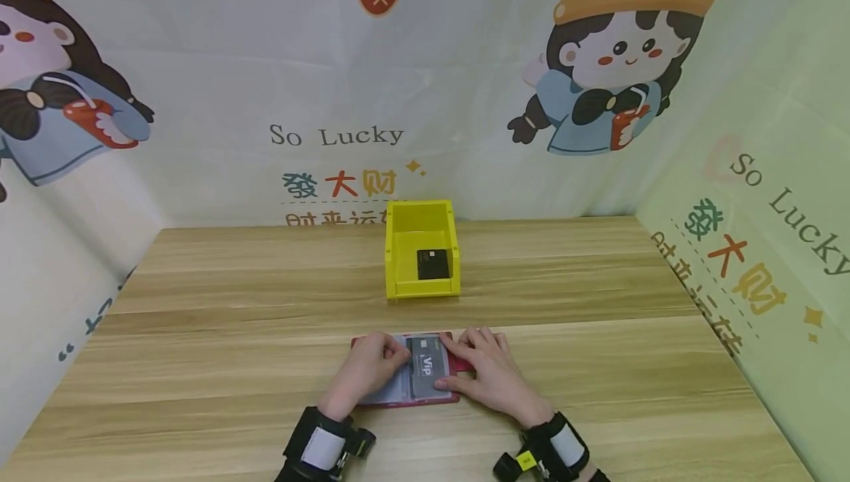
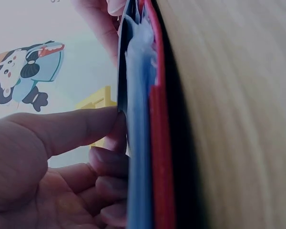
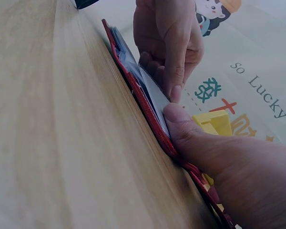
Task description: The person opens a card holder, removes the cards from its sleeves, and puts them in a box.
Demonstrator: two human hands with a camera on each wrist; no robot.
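Note:
A red card holder (image 1: pixel 455 398) with clear plastic sleeves (image 2: pixel 139 138) lies spread on the table in front of me. On its right half is a grey card (image 1: pixel 427 371) marked "VIP". My left hand (image 1: pixel 374 362) pinches the left edge of this card between thumb and forefinger, its other fingers curled beneath in the left wrist view. The card tilts up from the sleeves in the right wrist view. My right hand (image 1: pixel 490 371) rests on the holder's right side, thumb on the card's lower right corner and forefinger at its upper right.
Behind the card holder stands a yellow bin (image 1: pixel 421 290) with a black card (image 1: pixel 434 264) inside. The wooden table (image 1: pixel 232 319) is bordered by a printed cloth (image 1: pixel 465 98) at the back and both sides.

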